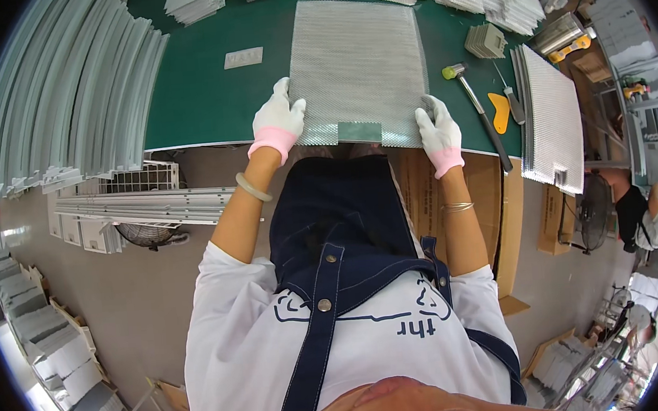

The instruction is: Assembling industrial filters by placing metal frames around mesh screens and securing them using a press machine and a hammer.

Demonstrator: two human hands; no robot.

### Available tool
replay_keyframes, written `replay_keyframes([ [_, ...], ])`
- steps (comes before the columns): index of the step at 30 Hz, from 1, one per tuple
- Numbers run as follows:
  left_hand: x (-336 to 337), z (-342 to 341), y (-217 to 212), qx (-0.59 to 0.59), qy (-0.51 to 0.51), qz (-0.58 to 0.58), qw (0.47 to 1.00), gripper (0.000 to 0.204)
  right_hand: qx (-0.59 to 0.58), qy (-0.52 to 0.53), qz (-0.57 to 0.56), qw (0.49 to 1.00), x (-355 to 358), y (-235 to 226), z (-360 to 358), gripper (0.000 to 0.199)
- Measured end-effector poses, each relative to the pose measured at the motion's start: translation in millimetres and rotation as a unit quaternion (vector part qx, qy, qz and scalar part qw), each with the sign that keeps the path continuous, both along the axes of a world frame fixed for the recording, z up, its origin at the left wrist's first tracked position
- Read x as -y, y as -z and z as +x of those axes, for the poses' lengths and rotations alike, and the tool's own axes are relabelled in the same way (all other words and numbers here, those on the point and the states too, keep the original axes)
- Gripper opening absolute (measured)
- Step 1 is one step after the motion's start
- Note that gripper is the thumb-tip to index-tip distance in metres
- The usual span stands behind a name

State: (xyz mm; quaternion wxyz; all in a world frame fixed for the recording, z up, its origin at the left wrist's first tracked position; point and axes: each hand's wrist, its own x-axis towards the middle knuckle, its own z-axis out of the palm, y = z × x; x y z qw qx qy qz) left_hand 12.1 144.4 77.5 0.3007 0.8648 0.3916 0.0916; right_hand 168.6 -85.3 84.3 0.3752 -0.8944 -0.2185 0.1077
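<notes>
A rectangular silver mesh sheet [356, 64] lies flat on the green tabletop in front of me, its near end at the table's front edge. Set into that near end is a small rectangular opening or plate [359, 132]; I cannot tell which. My left hand [279, 121], in a white glove with a pink cuff, holds the sheet's left edge near the front corner, thumb over the mesh. At the right edge my right hand [440, 129], gloved alike, has its thumb on the mesh and its fingers along the side. Fingers under the sheet are hidden.
Tall stacks of pale panels [65, 87] fill the left. A small pale plate [243, 58] lies beyond my left hand. At right are a hammer [479, 105], a yellow scraper [500, 112], a screwdriver [511, 98] and stacked mesh sheets [553, 110]. A fan [595, 211] stands beyond.
</notes>
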Motion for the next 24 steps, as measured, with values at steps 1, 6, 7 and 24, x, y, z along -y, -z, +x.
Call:
replay_keyframes([
  [1, 0, 1, -2, -0.015, 0.001, -0.006, 1.0, 0.052, 0.0, 0.002, -0.015, 1.0, 0, -1, 1, 0.046],
  [6, -3, 8, -5, -0.051, 0.013, 0.0, 0.999, 0.053, 0.038, -0.018, 0.022, 0.999, 3, 18, 9, 0.046],
  [7, -6, 6, 1, -0.04, 0.013, 0.016, 0.999, 0.052, 0.041, -0.017, -0.003, 0.999, 1, 17, 10, 0.046],
  [24, 2, 12, -13, -0.161, 0.018, 0.117, 0.98, 0.052, 0.089, -0.008, -0.118, 0.989, -6, 11, 7, 0.045],
])
